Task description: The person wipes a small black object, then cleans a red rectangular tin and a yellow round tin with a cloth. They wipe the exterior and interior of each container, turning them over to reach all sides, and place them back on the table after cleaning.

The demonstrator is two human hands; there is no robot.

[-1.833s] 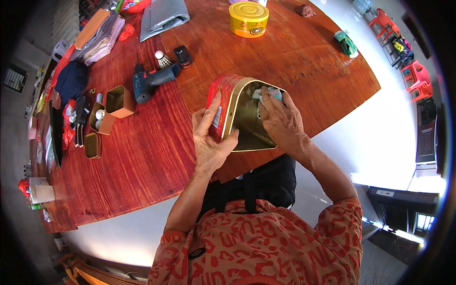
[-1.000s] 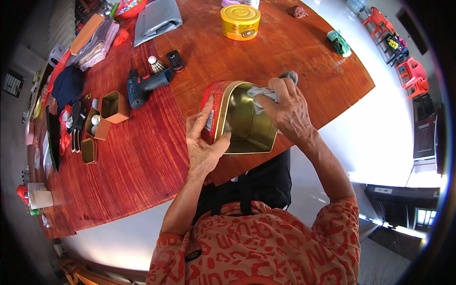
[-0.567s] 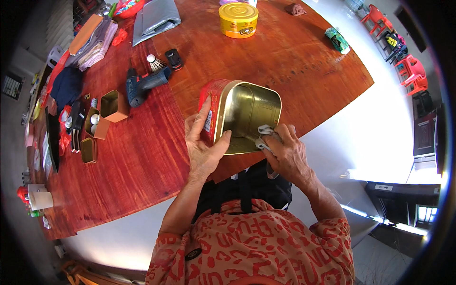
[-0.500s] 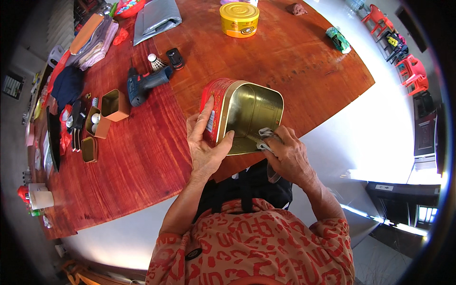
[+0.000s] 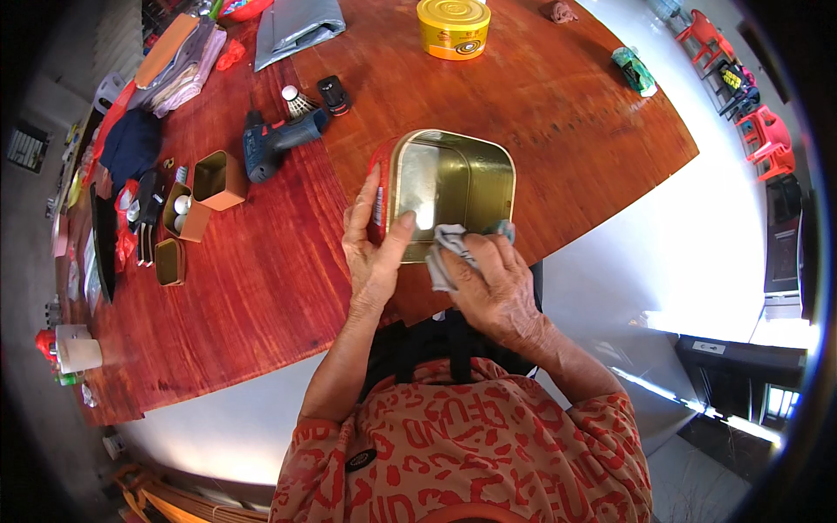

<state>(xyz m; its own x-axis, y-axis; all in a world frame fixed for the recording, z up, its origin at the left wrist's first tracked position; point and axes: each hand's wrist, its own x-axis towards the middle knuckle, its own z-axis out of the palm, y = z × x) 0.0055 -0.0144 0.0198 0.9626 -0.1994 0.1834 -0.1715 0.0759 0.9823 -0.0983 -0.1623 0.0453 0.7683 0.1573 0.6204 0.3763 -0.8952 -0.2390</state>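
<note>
A square red tin (image 5: 462,179) with rounded corners is tilted so that its gold-coloured inside faces me. My left hand (image 5: 377,248) grips it by the left side, thumb over the rim and fingers along the red outer wall. In my right hand (image 5: 499,292) is a bunched grey-and-white cloth (image 5: 446,253), pressed at the tin's near rim. The tin's underside and part of the near rim are hidden behind the cloth and fingers.
On the red-brown wooden table (image 5: 261,305) lie a blue cordless drill (image 5: 272,144), its battery (image 5: 334,94) and a shuttlecock (image 5: 298,102). Open boxes (image 5: 218,181) stand to the left. A yellow round tin (image 5: 453,30) is at the back, and green crumpled plastic (image 5: 634,71) lies right.
My right hand has moved left with the cloth, from inside the tin's lower right corner to its near rim. The tin has turned to face me more squarely.
</note>
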